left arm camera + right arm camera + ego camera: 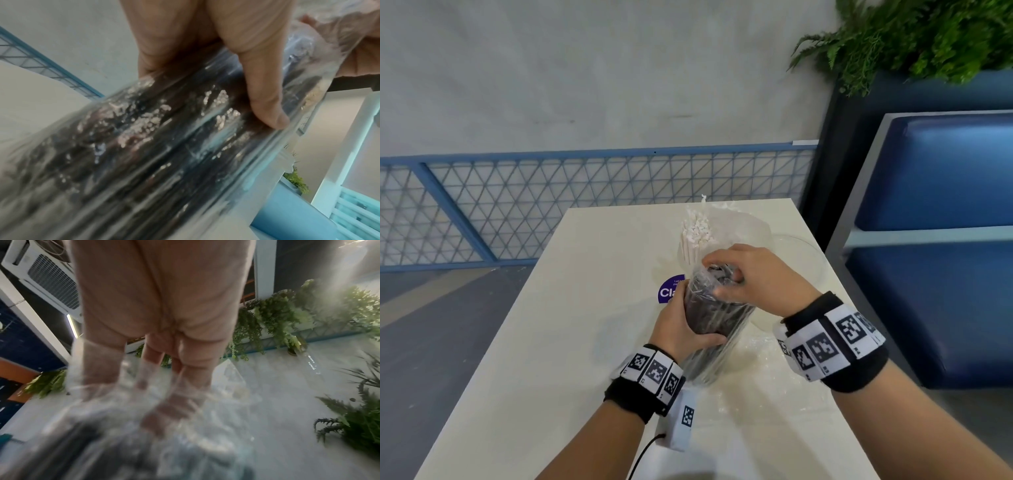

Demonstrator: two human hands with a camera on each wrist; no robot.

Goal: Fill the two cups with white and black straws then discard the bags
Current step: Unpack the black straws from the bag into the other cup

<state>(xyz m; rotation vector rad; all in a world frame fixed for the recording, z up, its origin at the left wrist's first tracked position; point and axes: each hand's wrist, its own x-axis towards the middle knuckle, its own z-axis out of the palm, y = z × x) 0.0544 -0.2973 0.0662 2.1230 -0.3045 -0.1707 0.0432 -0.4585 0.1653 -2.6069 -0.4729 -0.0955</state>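
Note:
A clear plastic bag of black straws [715,318] is held tilted above the table. My left hand [681,329] grips its middle, thumb across the front [257,81]. My right hand [739,274] pinches the bag's upper end, where its fingers [170,410] show through the crumpled plastic [164,443]. Behind the hands, white straws [697,236] stand upright in a clear cup whose walls are hard to make out. A second clear cup [801,260] seems to stand to the right, faint against the table.
Crumpled clear plastic [774,370] lies on the cream table [551,342] under my right wrist. A purple round sticker [669,291] is left of the bag. A blue padded bench [945,240] stands to the right, a blue mesh railing [585,205] beyond the far edge.

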